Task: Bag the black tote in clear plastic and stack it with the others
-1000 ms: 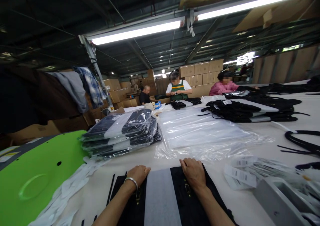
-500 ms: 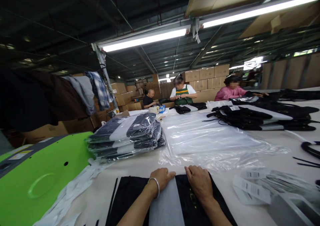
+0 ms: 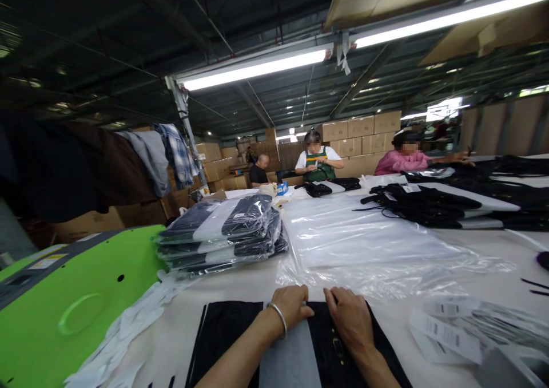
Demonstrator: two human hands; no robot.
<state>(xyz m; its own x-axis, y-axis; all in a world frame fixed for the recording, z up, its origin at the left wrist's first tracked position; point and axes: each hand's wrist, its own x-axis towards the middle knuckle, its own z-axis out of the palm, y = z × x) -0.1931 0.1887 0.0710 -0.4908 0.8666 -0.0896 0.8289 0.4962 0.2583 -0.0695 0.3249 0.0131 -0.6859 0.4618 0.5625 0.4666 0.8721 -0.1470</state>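
Note:
A folded black cloth piece [image 3: 231, 325] with a pale grey band [image 3: 291, 356] down its middle lies before me on the table. My left hand [image 3: 291, 308], a silver bangle on its wrist, has its fingers curled at the far edge of the cloth, over the band. Beside it, my right hand [image 3: 349, 316] bends its fingers over the same edge on the black part to the right. Both hands appear to grip that edge, though their fingertips are partly hidden. A small gold-coloured metal fitting [image 3: 338, 348] shows near my right wrist.
Bagged black-and-grey pieces [image 3: 223, 233] are stacked ahead left, with clear plastic bags [image 3: 343, 233] beside them. Unbagged black pieces [image 3: 441, 202] lie to the right, printed labels [image 3: 450, 336] nearer. A green machine panel [image 3: 98, 285] borders the left. Several people work beyond.
My left hand has slid right along the cloth's edge, closer to my right hand, and its fingers are more curled. The whole view has shifted slightly.

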